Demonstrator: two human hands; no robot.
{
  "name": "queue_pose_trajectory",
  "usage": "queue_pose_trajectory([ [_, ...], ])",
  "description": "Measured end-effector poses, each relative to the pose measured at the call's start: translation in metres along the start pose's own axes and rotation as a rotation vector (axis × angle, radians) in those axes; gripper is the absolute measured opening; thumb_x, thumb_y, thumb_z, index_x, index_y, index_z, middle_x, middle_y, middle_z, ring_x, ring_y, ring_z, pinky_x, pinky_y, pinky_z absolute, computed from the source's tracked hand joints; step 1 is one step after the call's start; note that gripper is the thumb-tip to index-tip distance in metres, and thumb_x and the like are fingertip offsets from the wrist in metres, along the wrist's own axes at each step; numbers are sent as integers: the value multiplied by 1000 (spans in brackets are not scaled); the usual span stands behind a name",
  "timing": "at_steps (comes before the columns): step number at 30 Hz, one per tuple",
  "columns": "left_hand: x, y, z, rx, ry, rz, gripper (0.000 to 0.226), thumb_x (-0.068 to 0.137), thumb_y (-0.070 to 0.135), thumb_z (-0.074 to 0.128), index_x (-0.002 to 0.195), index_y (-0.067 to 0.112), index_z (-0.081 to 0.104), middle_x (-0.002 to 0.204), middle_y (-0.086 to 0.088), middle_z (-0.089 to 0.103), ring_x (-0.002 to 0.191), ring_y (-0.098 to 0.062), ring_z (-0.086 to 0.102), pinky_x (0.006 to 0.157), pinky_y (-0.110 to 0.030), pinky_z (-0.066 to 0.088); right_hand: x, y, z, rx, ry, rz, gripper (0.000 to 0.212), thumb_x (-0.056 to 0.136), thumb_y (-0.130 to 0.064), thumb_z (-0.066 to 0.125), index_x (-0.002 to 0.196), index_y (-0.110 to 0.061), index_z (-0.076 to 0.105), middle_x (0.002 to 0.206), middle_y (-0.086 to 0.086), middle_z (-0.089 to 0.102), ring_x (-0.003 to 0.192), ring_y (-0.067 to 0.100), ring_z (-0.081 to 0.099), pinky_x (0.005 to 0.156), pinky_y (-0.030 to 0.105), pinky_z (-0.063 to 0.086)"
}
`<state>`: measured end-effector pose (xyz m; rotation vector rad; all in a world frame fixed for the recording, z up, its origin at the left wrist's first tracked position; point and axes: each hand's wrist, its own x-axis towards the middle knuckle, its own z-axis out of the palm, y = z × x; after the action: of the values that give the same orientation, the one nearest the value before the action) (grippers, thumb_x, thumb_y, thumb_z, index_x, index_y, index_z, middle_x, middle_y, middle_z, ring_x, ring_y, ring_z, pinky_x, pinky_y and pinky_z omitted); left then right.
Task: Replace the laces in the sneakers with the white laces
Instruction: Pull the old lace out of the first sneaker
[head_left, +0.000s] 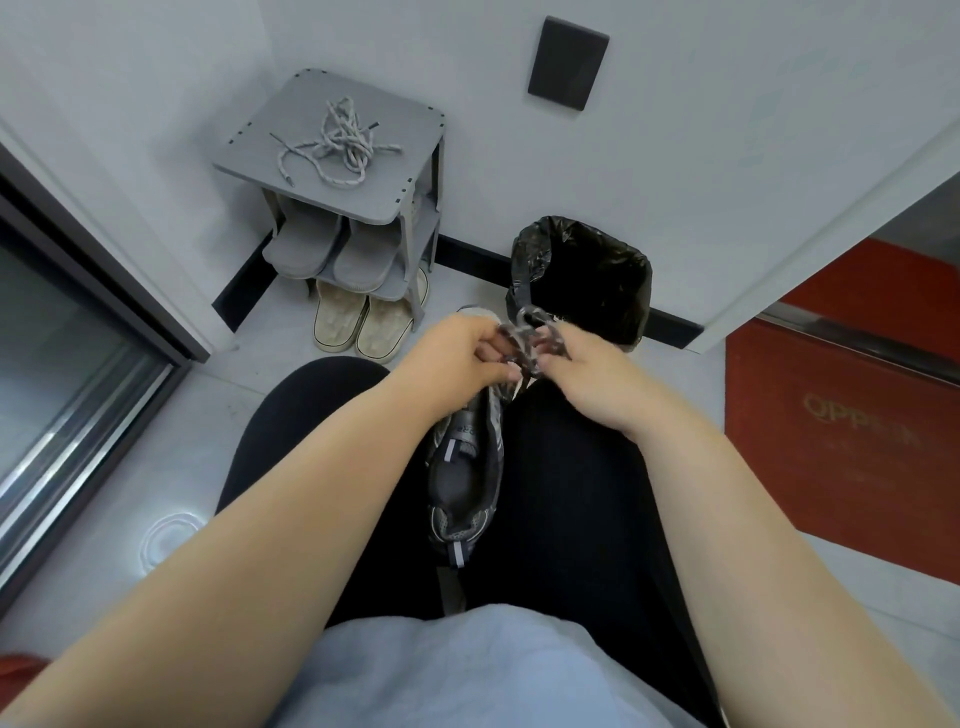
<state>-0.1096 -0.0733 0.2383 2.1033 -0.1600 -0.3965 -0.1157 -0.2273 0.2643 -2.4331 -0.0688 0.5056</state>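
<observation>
A grey and black sneaker lies on my lap between my black-trousered thighs, heel toward me, toe pointing away. My left hand and my right hand meet above its front part. Both pinch the dark speckled lace, which stands up in loops between my fingers. The sneaker's toe is hidden behind my hands. A loose bundle of white speckled laces lies on top of the grey shoe rack against the far wall.
A black bin with a black liner stands right beyond my knees. Grey slippers sit on the rack's shelf and beige slippers on the floor under it. A glass door is at left, a red mat at right.
</observation>
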Motion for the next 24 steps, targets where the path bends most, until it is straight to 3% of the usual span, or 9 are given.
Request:
queue_pose_trajectory([
  [2, 0, 0, -4, -61, 79, -12, 15, 76, 7, 72, 86, 14, 63, 74, -1, 65, 63, -10, 55, 68, -18, 48, -1, -1, 0, -223, -144, -34, 24, 95, -24, 48, 117, -19, 57, 114, 3, 61, 108, 21, 54, 87, 30, 40],
  [4, 0, 1, -6, -148, 121, -31, 16, 76, 4, 70, 83, 16, 62, 69, 6, 62, 60, -6, 54, 58, -9, 43, 0, -1, 1, -266, -166, -55, 18, 92, -25, 54, 107, -18, 63, 102, 3, 65, 99, 22, 57, 85, 33, 44],
  [7, -1, 4, -8, -223, 123, -38, 17, 75, 5, 72, 82, 17, 62, 72, 7, 62, 63, -5, 55, 56, -5, 42, 6, 2, 2, -176, -86, -63, 14, 87, -23, 62, 98, -18, 71, 92, 4, 69, 89, 21, 61, 83, 35, 47],
  [10, 1, -1, -10, -193, 127, -67, 22, 76, 5, 71, 91, 16, 61, 88, 2, 64, 72, -8, 58, 65, -8, 47, 14, 11, -6, 55, -31, -7, 12, 82, -14, 69, 78, -25, 71, 74, -4, 68, 73, 12, 59, 74, 26, 45],
  [12, 1, -4, -10, 49, 125, -84, 34, 77, 14, 72, 108, 17, 57, 108, -1, 59, 91, -13, 57, 84, -22, 49, 21, 21, -14, 240, -26, 43, 19, 80, -7, 70, 77, -25, 72, 78, -2, 71, 80, 12, 64, 82, 24, 48],
  [14, -5, -6, -11, 438, 68, -93, 56, 79, 34, 69, 126, 16, 45, 126, -6, 48, 114, -22, 48, 99, -34, 40, 27, 31, -21, 444, -45, 91, 18, 82, 0, 66, 84, -17, 72, 93, 10, 72, 88, 18, 69, 83, 24, 54],
  [18, -25, -6, -14, 1008, -116, -113, 53, 80, 52, 55, 114, 12, 47, 115, -8, 56, 110, -28, 49, 95, -36, 35, 34, 45, -29, 756, -97, 237, 17, 85, 7, 58, 89, -7, 67, 82, 6, 72, 73, 7, 70, 62, 12, 54],
  [20, -28, -6, -11, 1079, -157, -106, 39, 82, 44, 54, 105, 13, 51, 106, -4, 60, 104, -25, 53, 90, -34, 34, 39, 52, -31, 859, -113, 286, 17, 86, 7, 56, 88, -6, 66, 76, 3, 73, 73, 7, 70, 61, 12, 53],
  [24, -15, -6, -4, 891, -133, -224, 15, 85, 11, 49, 99, 11, 55, 103, -7, 61, 94, -27, 59, 69, -31, 40, 58, 60, -42, 1139, 26, 272, 23, 90, 5, 51, 87, -11, 68, 76, -1, 74, 75, 4, 70, 62, 10, 52],
])
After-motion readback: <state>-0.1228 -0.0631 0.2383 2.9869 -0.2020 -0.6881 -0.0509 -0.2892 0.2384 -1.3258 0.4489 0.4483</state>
